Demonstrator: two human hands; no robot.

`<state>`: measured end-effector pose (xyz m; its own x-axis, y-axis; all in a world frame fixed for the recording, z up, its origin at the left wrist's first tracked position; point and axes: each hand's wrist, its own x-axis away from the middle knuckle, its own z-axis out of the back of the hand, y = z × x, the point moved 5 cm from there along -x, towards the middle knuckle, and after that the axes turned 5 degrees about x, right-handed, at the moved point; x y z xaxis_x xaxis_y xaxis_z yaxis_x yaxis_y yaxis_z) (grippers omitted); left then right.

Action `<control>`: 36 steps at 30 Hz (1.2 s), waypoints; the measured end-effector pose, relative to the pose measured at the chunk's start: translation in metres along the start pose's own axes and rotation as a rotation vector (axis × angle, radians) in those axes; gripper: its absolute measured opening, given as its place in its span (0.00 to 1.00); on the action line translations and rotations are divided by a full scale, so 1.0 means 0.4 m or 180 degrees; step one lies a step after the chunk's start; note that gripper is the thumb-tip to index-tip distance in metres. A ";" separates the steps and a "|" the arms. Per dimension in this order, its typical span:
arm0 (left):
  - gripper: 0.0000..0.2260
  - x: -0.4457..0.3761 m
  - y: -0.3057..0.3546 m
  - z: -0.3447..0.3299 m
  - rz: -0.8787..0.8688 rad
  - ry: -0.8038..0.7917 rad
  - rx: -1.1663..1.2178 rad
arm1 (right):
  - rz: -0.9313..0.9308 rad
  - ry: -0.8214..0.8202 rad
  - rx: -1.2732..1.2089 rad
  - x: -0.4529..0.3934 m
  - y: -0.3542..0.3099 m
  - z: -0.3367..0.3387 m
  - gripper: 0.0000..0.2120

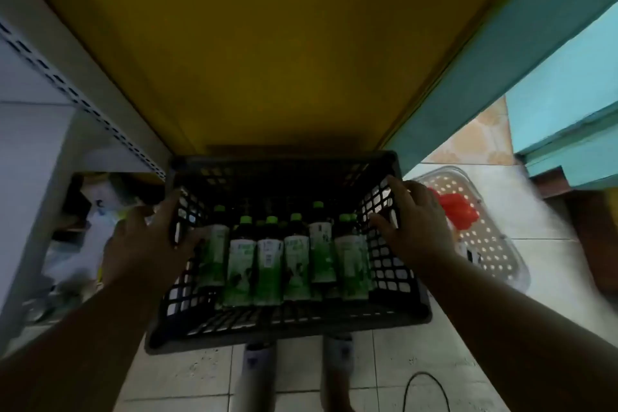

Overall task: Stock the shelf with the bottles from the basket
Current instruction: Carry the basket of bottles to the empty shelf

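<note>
My left hand (143, 241) has its fingers (174, 211) curled over the left wall of the black basket (287, 328), clamped on the rim. My right hand (414, 227) grips the right wall in the same way, the fingers spread a little and hooked on the lattice. I hold the basket between both hands, above the tiled floor (384, 375). The bottles (267, 264) with green caps stand upright inside it, close together in rows. The far rim of the basket sits at the front edge of the yellow shelf (267, 43). To the right, on the floor, is a clear perforated tray (495, 244) with something red in it.
</note>
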<state>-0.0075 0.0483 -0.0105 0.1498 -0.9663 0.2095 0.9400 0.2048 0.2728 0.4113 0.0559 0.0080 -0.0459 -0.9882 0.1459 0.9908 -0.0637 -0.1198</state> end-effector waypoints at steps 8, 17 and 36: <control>0.43 -0.015 -0.090 -0.160 0.0527 -0.0161 0.1152 | -0.0703 -0.0823 -0.0494 -0.014 0.096 -0.209 0.50; 0.45 -0.030 -0.086 -0.161 0.0421 -0.0476 0.1895 | -0.0772 -0.0695 -0.1668 -0.011 0.107 -0.181 0.51; 0.46 0.014 -0.074 -0.133 0.0671 -0.0137 0.2520 | -0.0675 -0.0429 -0.2471 -0.006 0.126 -0.169 0.51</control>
<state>-0.0181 0.0285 -0.0672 0.2722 -0.8916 0.3619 0.3961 0.4465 0.8023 0.4528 0.0456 -0.0649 -0.1577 -0.9222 0.3531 0.5896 -0.3748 -0.7155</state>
